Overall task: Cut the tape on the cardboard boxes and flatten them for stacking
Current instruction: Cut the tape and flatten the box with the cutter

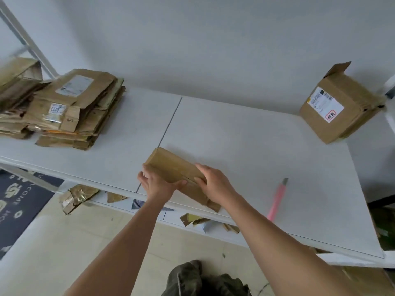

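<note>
The small cardboard box [173,170] lies near the front edge of the white table [245,146], already squashed low, and both hands are on it; the left hand [157,184] cups its near-left corner with the thumb curled onto the top face, and the right hand [213,184] grips the near-right end with fingers wrapped over the edge; so 2 hands hold 1 box between them. It looks light and thin-walled; corrugated board of this kind should be stiff across the flutes yet fold readily along its creases, and its dry surface is unlikely to slip. The best hold is probably at the 2 opposite ends, pressing down along the creases. The pink utility knife [277,199] lies untouched to the right; the stack of flattened boxes [70,112] sits far left, and 1 unflattened box [337,105] waits at the far right.
</note>
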Motion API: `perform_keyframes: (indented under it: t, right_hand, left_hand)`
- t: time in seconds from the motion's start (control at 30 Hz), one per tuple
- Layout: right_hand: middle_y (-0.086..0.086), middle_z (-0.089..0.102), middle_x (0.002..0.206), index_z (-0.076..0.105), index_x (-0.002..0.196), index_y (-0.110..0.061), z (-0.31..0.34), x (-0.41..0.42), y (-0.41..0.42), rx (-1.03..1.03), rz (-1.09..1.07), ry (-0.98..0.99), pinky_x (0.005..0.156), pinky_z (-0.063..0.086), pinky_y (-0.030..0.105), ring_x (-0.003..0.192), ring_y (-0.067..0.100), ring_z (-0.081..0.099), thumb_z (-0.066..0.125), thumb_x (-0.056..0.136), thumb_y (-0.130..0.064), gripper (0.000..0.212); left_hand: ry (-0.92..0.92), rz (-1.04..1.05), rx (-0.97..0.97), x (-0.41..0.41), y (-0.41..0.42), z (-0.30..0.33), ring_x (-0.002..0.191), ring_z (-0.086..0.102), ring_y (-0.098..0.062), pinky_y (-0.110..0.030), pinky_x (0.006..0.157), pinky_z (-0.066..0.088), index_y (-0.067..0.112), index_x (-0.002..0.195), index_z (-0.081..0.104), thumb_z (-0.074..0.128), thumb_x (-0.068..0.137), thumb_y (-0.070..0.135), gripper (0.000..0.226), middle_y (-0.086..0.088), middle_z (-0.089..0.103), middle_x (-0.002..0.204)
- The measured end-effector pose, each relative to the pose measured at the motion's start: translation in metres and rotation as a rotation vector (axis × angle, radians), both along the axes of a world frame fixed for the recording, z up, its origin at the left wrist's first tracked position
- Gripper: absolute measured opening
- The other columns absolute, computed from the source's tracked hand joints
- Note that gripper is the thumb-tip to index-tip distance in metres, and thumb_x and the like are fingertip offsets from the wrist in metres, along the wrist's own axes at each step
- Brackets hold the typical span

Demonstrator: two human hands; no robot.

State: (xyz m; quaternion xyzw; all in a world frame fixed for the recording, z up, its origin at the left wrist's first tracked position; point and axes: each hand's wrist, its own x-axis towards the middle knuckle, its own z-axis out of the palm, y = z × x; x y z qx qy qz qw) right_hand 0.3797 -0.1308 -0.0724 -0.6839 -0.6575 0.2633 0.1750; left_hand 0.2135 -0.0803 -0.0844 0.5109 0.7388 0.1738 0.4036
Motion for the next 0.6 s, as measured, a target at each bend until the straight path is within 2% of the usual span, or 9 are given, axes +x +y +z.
perform_keyframes:
  t: [0.03, 0.1, 0.13, 0.2, 0.3, 0.37, 0.47, 0.53, 0.6]
  right_hand:
    - [0.009, 0.06, 0.131, 0.043, 0.145, -0.014, -0.004, -0.007, 0.002, -0.045, -0.013, -0.016, 0.096, 0.048, 0.039, 0.118, 0.028, 0.057, 0.048, 0.102, -0.031, 0.046]
    - [0.011, 0.061, 0.124, 0.039, 0.144, -0.012, -0.009, -0.019, 0.006, -0.104, -0.016, -0.076, 0.089, 0.049, 0.039, 0.111, 0.028, 0.059, 0.043, 0.104, -0.035, 0.047]
    - [0.012, 0.057, 0.129, 0.033, 0.147, -0.011, -0.011, -0.023, 0.008, -0.112, -0.004, -0.096, 0.089, 0.049, 0.039, 0.111, 0.028, 0.058, 0.041, 0.104, -0.034, 0.049]
    - [0.011, 0.042, 0.146, 0.02, 0.154, -0.012, -0.014, -0.028, 0.011, -0.085, 0.047, -0.086, 0.095, 0.048, 0.04, 0.12, 0.028, 0.054, 0.039, 0.105, -0.026, 0.055]
    - [0.003, 0.03, 0.156, 0.018, 0.157, -0.015, -0.014, -0.028, 0.013, -0.042, 0.096, -0.013, 0.104, 0.044, 0.036, 0.134, 0.022, 0.045, 0.043, 0.105, -0.027, 0.059]
    - [0.002, 0.032, 0.156, 0.02, 0.157, -0.015, -0.012, -0.027, 0.016, -0.074, 0.099, -0.001, 0.11, 0.039, 0.035, 0.138, 0.019, 0.039, 0.052, 0.1, -0.035, 0.068]
    - [0.006, 0.041, 0.152, 0.027, 0.154, -0.012, -0.01, -0.028, 0.025, -0.076, 0.081, -0.017, 0.113, 0.036, 0.033, 0.138, 0.022, 0.041, 0.062, 0.096, -0.032, 0.071]
    - [0.008, 0.05, 0.145, 0.032, 0.152, -0.011, -0.008, -0.03, 0.028, -0.06, 0.095, -0.07, 0.108, 0.041, 0.033, 0.132, 0.024, 0.049, 0.06, 0.097, -0.028, 0.064]
    - [0.009, 0.061, 0.129, 0.036, 0.15, -0.01, -0.004, -0.03, 0.031, -0.081, 0.106, -0.115, 0.095, 0.051, 0.031, 0.115, 0.023, 0.06, 0.053, 0.1, -0.028, 0.056]
  left_hand:
    - [-0.051, 0.047, -0.045, -0.007, 0.004, -0.001, 0.141, 0.028, -0.033, -0.044, 0.115, 0.031, 0.009, 0.153, 0.012, 0.092, 0.062, 0.037, 0.124, -0.017, 0.016, 0.154]
    - [-0.305, 0.15, -0.15, -0.018, 0.006, -0.002, 0.11, 0.061, -0.031, -0.042, 0.094, 0.054, 0.01, 0.132, 0.046, 0.087, 0.073, 0.03, 0.075, -0.017, 0.049, 0.137]
    - [-0.418, 0.179, -0.193, -0.021, 0.006, -0.003, 0.096, 0.068, -0.029, -0.04, 0.083, 0.059, 0.009, 0.128, 0.051, 0.084, 0.077, 0.026, 0.063, -0.016, 0.059, 0.125]
    - [-0.498, 0.199, -0.214, -0.022, 0.003, -0.003, 0.085, 0.073, -0.03, -0.038, 0.071, 0.062, 0.006, 0.13, 0.054, 0.08, 0.082, 0.022, 0.058, -0.014, 0.064, 0.116]
    - [-0.492, 0.209, -0.177, -0.019, 0.004, -0.003, 0.078, 0.073, -0.032, -0.034, 0.061, 0.062, 0.008, 0.121, 0.058, 0.078, 0.084, 0.019, 0.044, -0.013, 0.067, 0.109]
    - [-0.476, 0.199, -0.182, -0.018, 0.005, -0.003, 0.07, 0.074, -0.03, -0.037, 0.066, 0.062, 0.011, 0.117, 0.058, 0.077, 0.085, 0.019, 0.038, -0.01, 0.068, 0.107]
    - [-0.463, 0.179, -0.195, -0.02, 0.007, -0.007, 0.064, 0.073, -0.028, -0.041, 0.073, 0.062, 0.012, 0.116, 0.058, 0.076, 0.085, 0.017, 0.036, -0.009, 0.068, 0.109]
    - [-0.455, 0.174, -0.198, -0.021, 0.008, -0.009, 0.062, 0.073, -0.026, -0.039, 0.071, 0.062, 0.011, 0.122, 0.057, 0.076, 0.085, 0.016, 0.042, -0.009, 0.069, 0.11]
    - [-0.465, 0.177, -0.202, -0.022, 0.008, -0.009, 0.062, 0.073, -0.025, -0.039, 0.07, 0.062, 0.01, 0.129, 0.055, 0.076, 0.085, 0.015, 0.048, -0.009, 0.068, 0.11]
